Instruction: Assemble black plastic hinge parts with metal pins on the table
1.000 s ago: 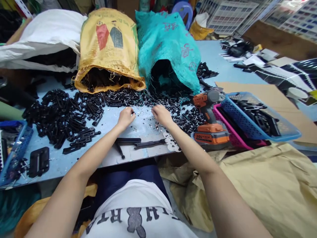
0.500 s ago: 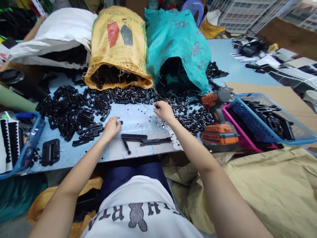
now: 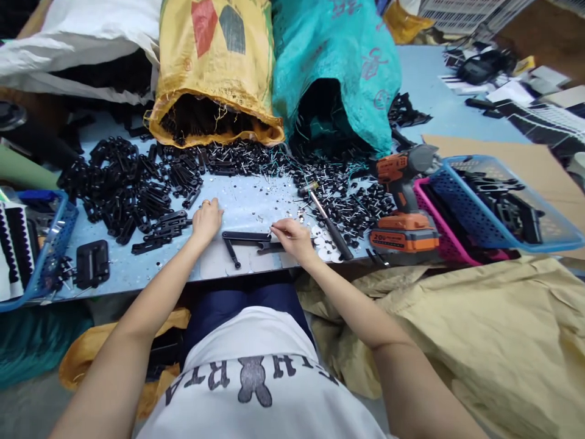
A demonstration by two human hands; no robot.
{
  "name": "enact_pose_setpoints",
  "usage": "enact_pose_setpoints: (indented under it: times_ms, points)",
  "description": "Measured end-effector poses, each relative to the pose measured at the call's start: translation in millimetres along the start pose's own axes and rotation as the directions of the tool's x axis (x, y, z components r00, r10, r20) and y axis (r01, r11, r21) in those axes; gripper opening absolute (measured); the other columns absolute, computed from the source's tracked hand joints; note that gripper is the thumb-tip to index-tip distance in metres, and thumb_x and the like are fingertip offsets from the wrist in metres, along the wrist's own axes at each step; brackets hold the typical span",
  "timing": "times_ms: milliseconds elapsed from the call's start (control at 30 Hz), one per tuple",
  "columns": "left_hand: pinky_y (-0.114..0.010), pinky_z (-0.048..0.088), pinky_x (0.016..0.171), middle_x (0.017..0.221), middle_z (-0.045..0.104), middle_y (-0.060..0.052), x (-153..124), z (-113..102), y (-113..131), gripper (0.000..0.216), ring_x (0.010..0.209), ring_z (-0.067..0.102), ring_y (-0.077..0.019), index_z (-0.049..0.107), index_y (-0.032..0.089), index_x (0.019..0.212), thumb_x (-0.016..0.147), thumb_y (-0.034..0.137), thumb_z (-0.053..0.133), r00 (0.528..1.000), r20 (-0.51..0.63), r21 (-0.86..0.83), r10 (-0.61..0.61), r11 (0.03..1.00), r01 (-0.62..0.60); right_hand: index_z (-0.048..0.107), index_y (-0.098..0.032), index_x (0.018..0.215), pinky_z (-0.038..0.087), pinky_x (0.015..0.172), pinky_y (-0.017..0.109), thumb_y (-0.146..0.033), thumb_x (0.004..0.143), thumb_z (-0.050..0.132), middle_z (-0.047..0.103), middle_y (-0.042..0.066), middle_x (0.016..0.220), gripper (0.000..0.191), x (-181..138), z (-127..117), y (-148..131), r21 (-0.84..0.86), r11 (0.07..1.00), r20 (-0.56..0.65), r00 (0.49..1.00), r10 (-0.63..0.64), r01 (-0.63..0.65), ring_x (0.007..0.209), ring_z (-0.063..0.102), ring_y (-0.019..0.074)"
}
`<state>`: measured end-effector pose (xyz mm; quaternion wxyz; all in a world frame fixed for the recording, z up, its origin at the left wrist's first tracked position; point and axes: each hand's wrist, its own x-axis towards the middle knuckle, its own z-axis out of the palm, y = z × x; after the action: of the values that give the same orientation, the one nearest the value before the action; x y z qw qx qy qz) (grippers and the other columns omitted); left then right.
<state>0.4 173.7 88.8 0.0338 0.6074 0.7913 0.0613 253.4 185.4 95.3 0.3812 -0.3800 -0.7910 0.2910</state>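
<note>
My left hand [image 3: 206, 221] rests on the blue table [image 3: 247, 204] with fingers curled, just left of a long black plastic bracket [image 3: 244, 237] lying near the front edge. My right hand [image 3: 292, 236] is over the bracket's right part, thumb and fingers pinched on a small screw whose tip points left. A second thin black bar [image 3: 232, 253] angles down from the bracket. Loose screws and small black parts [image 3: 338, 195] are scattered just beyond both hands.
A yellow sack [image 3: 214, 67] and a teal sack [image 3: 333, 67] spill black parts at the back. A heap of black brackets [image 3: 128, 189] lies at left. An orange cordless drill [image 3: 402, 201], a screwdriver [image 3: 326, 219], blue and pink baskets [image 3: 493, 207] stand right. Another blue basket [image 3: 41, 256] sits far left.
My right hand came back from the screw pile to the bracket near the table's edge, pinched on a screw. My left hand slid left and toward me, beside the bracket.
</note>
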Motion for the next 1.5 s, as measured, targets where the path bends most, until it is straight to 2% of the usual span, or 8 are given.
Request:
enact_pose_setpoints:
  times_ms: [133, 367, 667, 733, 833, 967, 1233, 1500]
  points:
    - [-0.036, 0.046, 0.074, 0.105, 0.057, -0.018, 6, 0, 1, 0.027, 0.090, 0.061, -0.0297, 0.057, 0.011, 0.103, 0.089, 0.024, 0.038, 0.997, 0.061, 0.011, 0.048, 0.999, -0.049, 0.066, -0.019, 0.089, 0.051, 0.077, 0.028, -0.032, 0.091, 0.046, 0.066, 0.008, 0.091, 0.024, -8, -1, -3, -0.128, 0.980, 0.066, 0.987, -0.148, 0.155, 0.084, 0.062, 0.0150]
    - [-0.037, 0.044, 0.084, 0.110, 0.056, -0.017, 1, -15, -22, 0.031, 0.101, 0.057, -0.0278, 0.052, 0.012, 0.113, 0.089, 0.025, 0.038, 0.949, -0.260, -0.174, -0.178, 0.975, 0.136, 0.067, -0.020, 0.095, 0.048, 0.092, 0.035, -0.029, 0.092, 0.044, 0.067, 0.008, 0.098, 0.025, -15, 3, 9, -0.261, 0.938, 0.170, 0.968, -0.186, 0.226, 0.092, 0.063, 0.0158]
    - [-0.042, 0.047, 0.080, 0.098, 0.064, -0.021, 23, -7, -14, 0.023, 0.094, 0.063, -0.0317, 0.062, 0.007, 0.094, 0.081, 0.018, 0.046, 0.974, -0.071, -0.182, -0.215, 0.963, 0.199, 0.066, -0.020, 0.100, 0.045, 0.091, 0.038, -0.025, 0.092, 0.044, 0.067, 0.008, 0.099, 0.023, -25, 9, 14, -0.298, 0.926, 0.151, 0.970, -0.192, 0.230, 0.092, 0.060, 0.0167]
    - [-0.038, 0.049, 0.079, 0.089, 0.067, -0.015, 16, -4, -7, 0.020, 0.087, 0.065, -0.0261, 0.063, 0.010, 0.092, 0.079, 0.020, 0.050, 0.978, -0.080, -0.460, -0.192, 0.878, 0.135, 0.065, -0.021, 0.104, 0.046, 0.088, 0.037, -0.024, 0.092, 0.044, 0.066, 0.009, 0.102, 0.024, -27, 7, 14, -0.292, 0.929, 0.165, 0.969, -0.184, 0.226, 0.094, 0.060, 0.0173]
    - [-0.032, 0.054, 0.070, 0.077, 0.068, -0.007, -17, 4, -1, 0.028, 0.069, 0.067, -0.0184, 0.061, 0.012, 0.095, 0.077, 0.033, 0.057, 0.969, -0.075, -0.848, -0.237, 0.527, 0.063, 0.064, -0.021, 0.107, 0.048, 0.085, 0.036, -0.023, 0.091, 0.043, 0.065, 0.009, 0.103, 0.026, -29, 8, 16, -0.262, 0.940, 0.146, 0.972, -0.185, 0.219, 0.095, 0.059, 0.0177]
    - [-0.032, 0.056, 0.071, 0.078, 0.068, -0.006, -63, 17, 3, 0.033, 0.071, 0.068, -0.0168, 0.059, 0.013, 0.093, 0.074, 0.040, 0.061, 0.943, -0.092, -0.949, -0.320, 0.314, 0.014, 0.065, -0.022, 0.106, 0.049, 0.083, 0.037, -0.023, 0.090, 0.044, 0.065, 0.009, 0.102, 0.027, -30, 11, 18, -0.220, 0.956, 0.105, 0.979, -0.175, 0.194, 0.094, 0.060, 0.0185]
    - [-0.034, 0.053, 0.077, 0.091, 0.067, -0.009, -75, 26, -2, 0.021, 0.087, 0.065, -0.0185, 0.062, 0.018, 0.089, 0.085, 0.036, 0.051, 0.885, -0.464, -0.543, -0.032, 0.800, -0.256, 0.063, -0.020, 0.110, 0.049, 0.084, 0.034, -0.021, 0.090, 0.043, 0.065, 0.009, 0.104, 0.029, -30, 9, 16, -0.245, 0.937, 0.120, 0.967, -0.226, 0.250, 0.095, 0.060, 0.0180]
    - [-0.039, 0.044, 0.085, 0.097, 0.069, -0.011, -76, 10, -7, 0.021, 0.100, 0.063, -0.0225, 0.064, 0.020, 0.092, 0.089, 0.027, 0.045, 0.872, -0.409, -0.280, 0.270, 0.872, -0.402, 0.059, -0.019, 0.115, 0.047, 0.087, 0.035, -0.022, 0.091, 0.043, 0.063, 0.010, 0.109, 0.029, -30, 4, 9, -0.297, 0.907, 0.175, 0.951, -0.256, 0.299, 0.100, 0.057, 0.0191]
